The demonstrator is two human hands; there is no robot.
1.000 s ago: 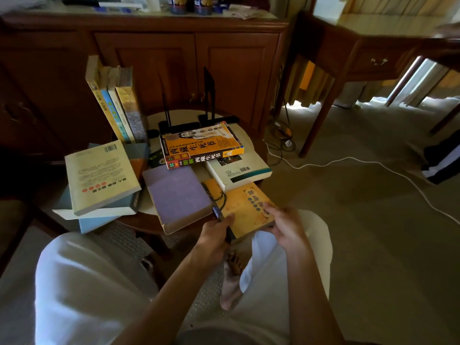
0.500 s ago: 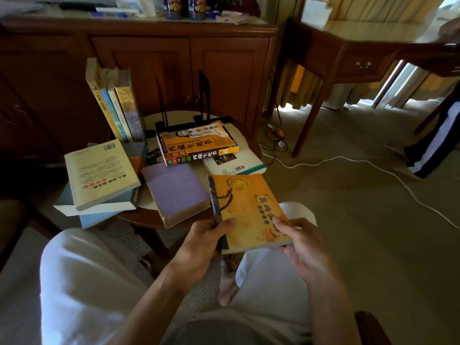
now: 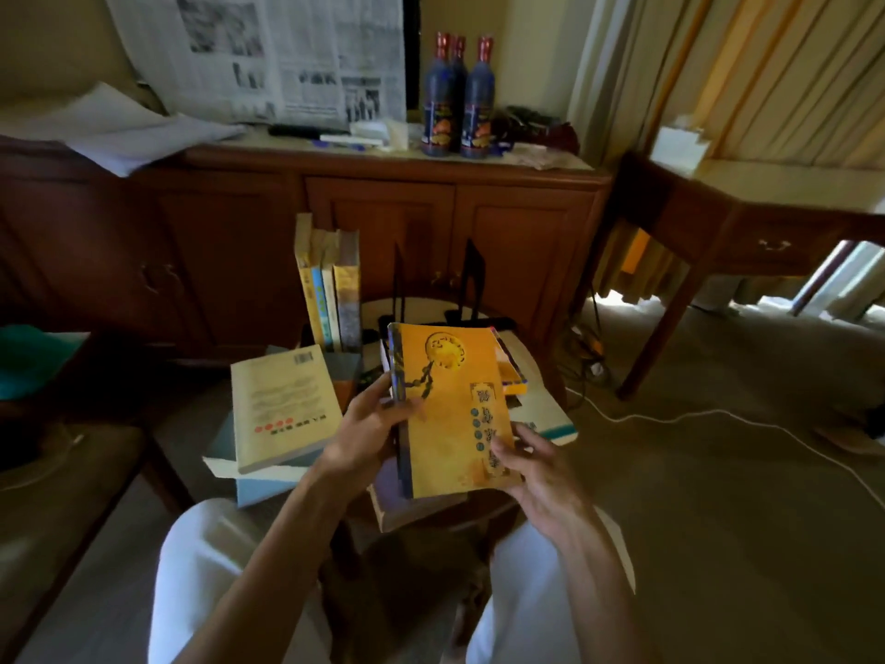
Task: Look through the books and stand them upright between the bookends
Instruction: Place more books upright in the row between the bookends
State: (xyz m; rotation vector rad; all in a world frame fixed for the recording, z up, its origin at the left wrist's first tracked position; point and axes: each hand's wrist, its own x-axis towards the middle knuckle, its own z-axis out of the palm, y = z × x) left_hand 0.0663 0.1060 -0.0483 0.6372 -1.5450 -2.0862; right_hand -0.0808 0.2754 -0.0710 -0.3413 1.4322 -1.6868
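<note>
step: inspect orange paperback [image 3: 450, 404] | held above desk [image 3: 536, 371], left hand [image 3: 368, 433] fingers clamped on spine, right hand [image 3: 541, 476] at lower corner | next: stand it upright by black bookends [image 3: 471, 285] (spine outward)

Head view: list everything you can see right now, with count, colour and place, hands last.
orange book: one, orange-yellow, held up over the round table
upright books: about four, yellow and pale, standing at the table's back left
bookends: two, black, back of table
round table: one, pale top
flat books: several, cream, blue, white, lying on the table
bottles: three, dark with red caps, on the cabinet
cabinet: one, brown wood, behind
newspaper: one, against the wall
left hand: at the book's spine
right hand: at its lower right corner
</note>
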